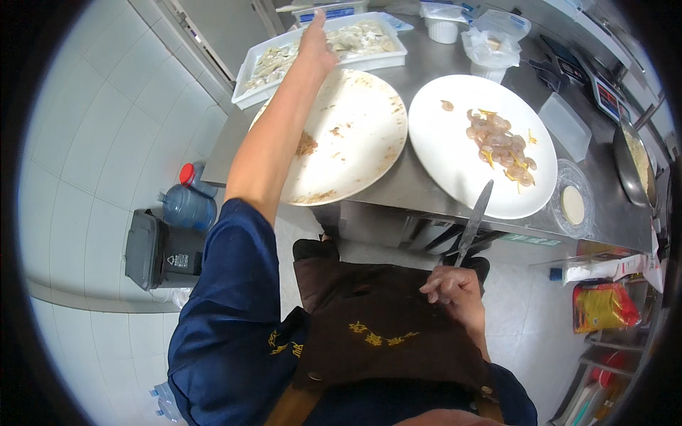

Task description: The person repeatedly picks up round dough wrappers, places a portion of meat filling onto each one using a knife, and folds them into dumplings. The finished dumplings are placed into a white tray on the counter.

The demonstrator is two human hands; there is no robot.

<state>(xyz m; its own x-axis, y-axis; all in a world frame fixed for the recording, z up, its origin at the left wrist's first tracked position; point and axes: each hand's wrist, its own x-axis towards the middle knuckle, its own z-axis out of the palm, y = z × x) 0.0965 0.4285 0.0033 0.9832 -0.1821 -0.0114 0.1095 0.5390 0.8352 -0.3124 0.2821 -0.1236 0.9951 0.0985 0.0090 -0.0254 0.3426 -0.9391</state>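
My left arm stretches across the left-hand plate. At its end my left hand (318, 49) is over the near edge of a white plastic tray (395, 59), which holds many pale, floury dumplings (365, 38). Whether its fingers hold anything is hidden. Close to the apron, my right hand (454, 292) grips a narrow metal spreading knife (474, 223), its blade pointing up towards the right-hand plate. Brown minced filling (306, 145) and smears remain on the left white plate (367, 146). Peeled shrimp (498, 139) and yellow strips lie on the right white plate (437, 128).
A round dough wrapper (573, 205) lies in a clear plastic dish (566, 173) on the steel counter (383, 199). Farther right are a translucent lid (566, 126), digital scales (610, 98) and a metal pan (628, 165). A grey bin (146, 250) and water bottles (189, 206) stand at left.
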